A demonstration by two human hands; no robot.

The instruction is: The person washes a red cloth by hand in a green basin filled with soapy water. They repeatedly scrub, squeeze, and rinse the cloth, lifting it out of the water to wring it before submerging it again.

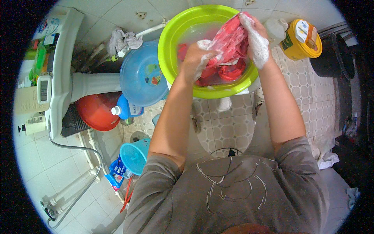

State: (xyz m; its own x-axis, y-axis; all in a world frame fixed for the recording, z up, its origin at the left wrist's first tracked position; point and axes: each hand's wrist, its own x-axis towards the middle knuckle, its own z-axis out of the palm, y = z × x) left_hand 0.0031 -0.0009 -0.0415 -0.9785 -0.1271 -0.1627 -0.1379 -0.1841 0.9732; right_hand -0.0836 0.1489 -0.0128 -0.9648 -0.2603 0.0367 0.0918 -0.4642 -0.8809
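Over the lime-green tub [165, 54], the foam-flecked left hand [196, 59] grips one end of a wet cloth [230, 41]; bright pinkish red, creased and streaked with white suds, it stretches across to the right hand [257, 41], thickly lathered and clutching the other end.

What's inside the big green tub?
Cloudy water and red cloth, some held by the soapy left hand and right hand. The bottom of the green tub is covered by the cloth and water, so anything down there can't be seen.
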